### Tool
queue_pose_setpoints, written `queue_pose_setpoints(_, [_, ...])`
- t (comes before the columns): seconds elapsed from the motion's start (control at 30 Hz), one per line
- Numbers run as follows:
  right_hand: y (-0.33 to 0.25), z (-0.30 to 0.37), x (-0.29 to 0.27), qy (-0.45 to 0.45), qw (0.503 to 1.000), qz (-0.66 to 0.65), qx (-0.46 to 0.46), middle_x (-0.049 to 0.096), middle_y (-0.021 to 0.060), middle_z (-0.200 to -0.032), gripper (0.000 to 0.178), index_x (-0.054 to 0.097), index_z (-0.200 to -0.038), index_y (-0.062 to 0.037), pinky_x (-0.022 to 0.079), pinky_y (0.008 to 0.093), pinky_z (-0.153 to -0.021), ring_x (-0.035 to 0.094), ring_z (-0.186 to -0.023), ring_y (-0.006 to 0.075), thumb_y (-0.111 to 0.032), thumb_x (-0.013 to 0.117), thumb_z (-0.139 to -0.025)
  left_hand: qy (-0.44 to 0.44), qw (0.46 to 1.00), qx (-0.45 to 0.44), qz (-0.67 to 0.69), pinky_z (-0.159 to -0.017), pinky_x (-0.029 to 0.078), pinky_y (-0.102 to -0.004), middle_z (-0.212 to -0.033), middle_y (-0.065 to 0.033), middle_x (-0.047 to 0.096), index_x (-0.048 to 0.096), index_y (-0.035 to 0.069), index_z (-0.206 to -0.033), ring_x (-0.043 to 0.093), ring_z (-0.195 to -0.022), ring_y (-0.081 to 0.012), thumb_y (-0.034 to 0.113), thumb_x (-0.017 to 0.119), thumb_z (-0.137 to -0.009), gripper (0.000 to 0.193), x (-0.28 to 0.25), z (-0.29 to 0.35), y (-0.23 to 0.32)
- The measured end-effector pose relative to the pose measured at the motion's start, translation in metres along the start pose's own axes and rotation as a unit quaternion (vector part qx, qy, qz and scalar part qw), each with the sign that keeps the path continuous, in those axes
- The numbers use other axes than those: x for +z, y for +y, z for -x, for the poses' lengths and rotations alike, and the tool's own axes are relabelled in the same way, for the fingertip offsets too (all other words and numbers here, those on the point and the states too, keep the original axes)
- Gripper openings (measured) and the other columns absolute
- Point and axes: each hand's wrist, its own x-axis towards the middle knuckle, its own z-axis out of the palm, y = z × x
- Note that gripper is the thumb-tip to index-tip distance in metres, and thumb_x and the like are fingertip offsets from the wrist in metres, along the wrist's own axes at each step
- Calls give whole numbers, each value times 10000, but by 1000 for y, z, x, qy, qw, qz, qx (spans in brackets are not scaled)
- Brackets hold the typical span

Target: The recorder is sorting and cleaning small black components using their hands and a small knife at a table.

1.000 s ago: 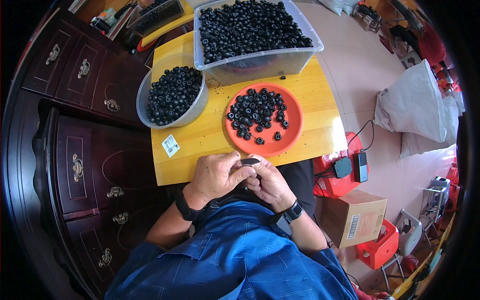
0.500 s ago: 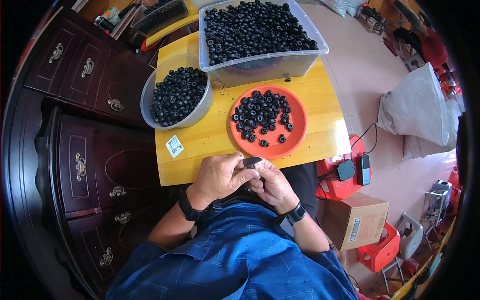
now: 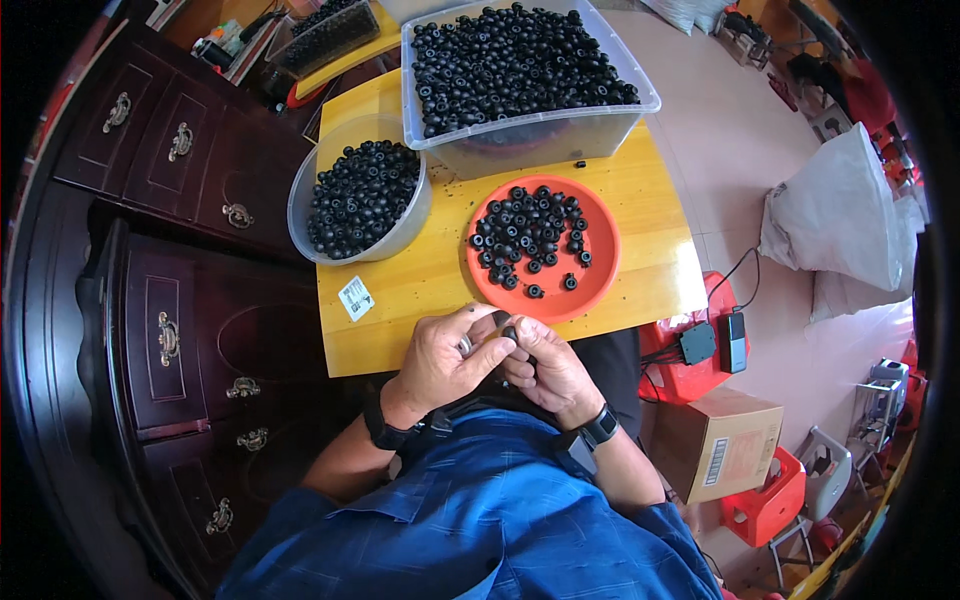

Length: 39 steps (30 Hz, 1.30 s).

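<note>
Close in front of my body, just off the near edge of the table, both my hands meet. My left hand (image 3: 445,360) is closed on a small dark blade (image 3: 501,317), whose end shows past the index finger; its handle is hidden. A pale ring-shaped band shows between the fingers. Between the thumb and fingers of my right hand (image 3: 552,368) is a small round black rubber part (image 3: 510,333), touching the left thumb tip. Just beyond the hands, an orange-red plate (image 3: 595,285) carries many similar black parts (image 3: 530,228).
A round clear tub (image 3: 305,215) of black parts stands left of the plate. Behind it is a large clear bin (image 3: 560,135) heaped with more. A white label (image 3: 355,298) lies on the yellow table (image 3: 400,330). To the right are a red stool (image 3: 690,375) and a cardboard box (image 3: 725,450).
The blade showed broadly over the fingertips before; now less of it shows and the round black part is visible at the fingertips. The hands stay together; the view has shifted slightly.
</note>
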Motion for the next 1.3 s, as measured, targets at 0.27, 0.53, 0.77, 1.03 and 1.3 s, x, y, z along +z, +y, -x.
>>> queue_pose_setpoints(0.27, [4,-2,-5,-13,999,10,39,424,-63,-718,210,571,-972,-117,335,160,-484,415,-602,40,-323,598,-1008,-35,969,-77,234,-496,278,-185,-670,95,500,652,44,-1037,370,-555,14,81,711,-910,145,2,8,-16])
queue_pose_setpoints(0.53, [5,-2,-8,-27,997,9,71,446,-54,-739,241,570,-996,-114,331,163,-486,416,-602,41,-350,615,-994,-78,916,-218,328,-450,318,-177,-681,67,533,614,29,-1008,410,-516,1,193,636,-985,167,-8,12,-20])
queue_pose_setpoints(0.77, [7,-4,-5,-4,997,30,70,460,-60,-748,252,589,-1027,-107,325,163,-485,402,-591,36,-355,614,-993,-44,972,-118,197,-583,362,-206,-722,71,498,628,12,-1027,402,-625,-28,82,706,-906,160,-6,17,-19])
queue_pose_setpoints(1.03, [7,-2,-1,39,995,-5,93,492,-18,-768,349,586,-1062,-76,340,179,-476,434,-580,64,-411,489,-1045,-15,999,-34,19,-549,408,-271,-657,-9,514,631,1,-941,473,-602,-77,118,757,-854,193,-14,6,-13])
queue_pose_setpoints(1.3, [14,-13,-8,32,995,-60,78,630,34,-926,376,596,-1138,-34,492,236,-643,601,-786,132,-382,494,-1043,233,959,-31,-159,-550,445,-231,-709,-50,629,631,-52,-1089,493,-593,-52,94,766,-854,308,-104,-31,-20])
